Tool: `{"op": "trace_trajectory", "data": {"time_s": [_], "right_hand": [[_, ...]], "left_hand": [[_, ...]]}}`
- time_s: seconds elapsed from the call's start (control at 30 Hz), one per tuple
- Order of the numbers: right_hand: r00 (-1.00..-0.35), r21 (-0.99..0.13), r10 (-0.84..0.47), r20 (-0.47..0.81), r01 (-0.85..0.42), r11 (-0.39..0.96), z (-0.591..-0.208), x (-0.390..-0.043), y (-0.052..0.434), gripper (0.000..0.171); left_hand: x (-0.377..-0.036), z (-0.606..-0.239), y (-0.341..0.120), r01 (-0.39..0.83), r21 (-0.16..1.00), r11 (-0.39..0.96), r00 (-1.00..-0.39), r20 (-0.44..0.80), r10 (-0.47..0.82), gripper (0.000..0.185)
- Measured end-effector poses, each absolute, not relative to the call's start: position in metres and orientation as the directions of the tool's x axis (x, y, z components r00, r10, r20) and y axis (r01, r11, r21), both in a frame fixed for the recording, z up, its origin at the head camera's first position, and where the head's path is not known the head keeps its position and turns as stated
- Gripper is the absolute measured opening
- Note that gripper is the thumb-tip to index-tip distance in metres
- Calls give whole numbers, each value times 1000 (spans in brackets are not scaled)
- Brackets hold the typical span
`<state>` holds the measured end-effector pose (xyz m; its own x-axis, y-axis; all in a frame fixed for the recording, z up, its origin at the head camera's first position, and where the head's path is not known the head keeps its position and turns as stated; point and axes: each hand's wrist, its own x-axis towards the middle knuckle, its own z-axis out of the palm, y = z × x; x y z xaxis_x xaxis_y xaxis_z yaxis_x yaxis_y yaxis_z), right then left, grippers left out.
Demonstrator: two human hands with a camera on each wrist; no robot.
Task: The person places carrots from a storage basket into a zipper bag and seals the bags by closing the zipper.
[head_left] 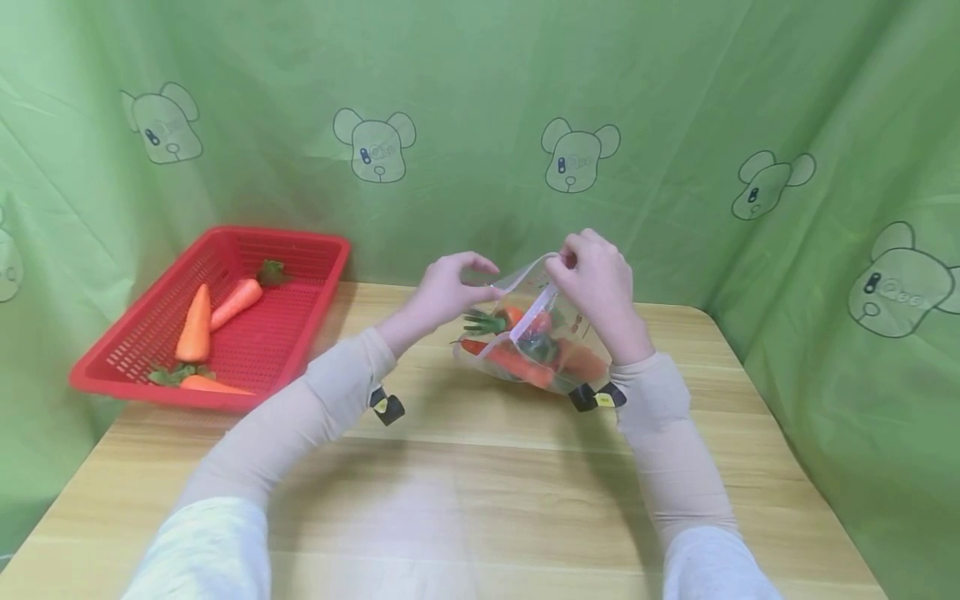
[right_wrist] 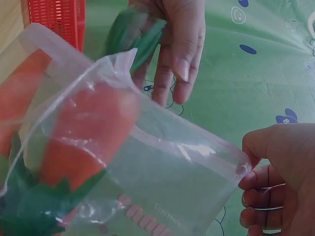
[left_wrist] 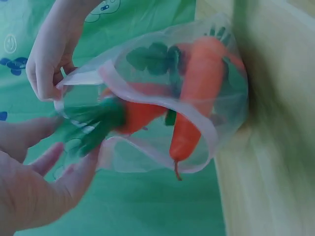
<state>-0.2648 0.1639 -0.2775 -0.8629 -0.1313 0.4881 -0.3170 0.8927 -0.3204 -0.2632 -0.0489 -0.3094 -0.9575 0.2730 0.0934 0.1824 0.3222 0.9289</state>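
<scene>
My right hand pinches the upper corner of a clear plastic bag and holds its mouth raised above the table. Inside the bag lie several carrots, one orange carrot stretching across it with its thin tip poking past the rim. Another carrot points its green leafy top out of the bag's mouth; the leaves are blurred. At that mouth my left hand hovers with thumb and fingers spread apart, right beside the leaves. The bag's lower part is down at the tabletop.
A red plastic basket stands at the left of the wooden table. In it lie an upright-pointing carrot, a carrot with a leafy top and one at the front wall. A green curtain closes off the back and sides.
</scene>
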Motion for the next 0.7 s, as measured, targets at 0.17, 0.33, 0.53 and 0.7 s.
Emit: {"op": "trace_trajectory", "data": {"time_s": [0.17, 0.33, 0.53, 0.7], "right_hand": [[-871, -327, -129, 473, -310, 893, -279, -264, 165, 15], [-861, -321, -120, 494, -309, 895, -279, -265, 167, 16], [-852, -314, -116, 511, -310, 897, -277, -265, 171, 18], [-850, -314, -117, 513, -313, 896, -275, -265, 172, 19]], "left_hand": [[-263, -312, -53, 160, 980, 121, -966, 130, 226, 36], [-262, -313, -64, 217, 961, 172, -964, 182, 194, 27], [-262, -309, -81, 228, 933, 277, -966, 181, 185, 25], [-262, -304, -98, 219, 913, 344, -971, 170, 166, 26]]}}
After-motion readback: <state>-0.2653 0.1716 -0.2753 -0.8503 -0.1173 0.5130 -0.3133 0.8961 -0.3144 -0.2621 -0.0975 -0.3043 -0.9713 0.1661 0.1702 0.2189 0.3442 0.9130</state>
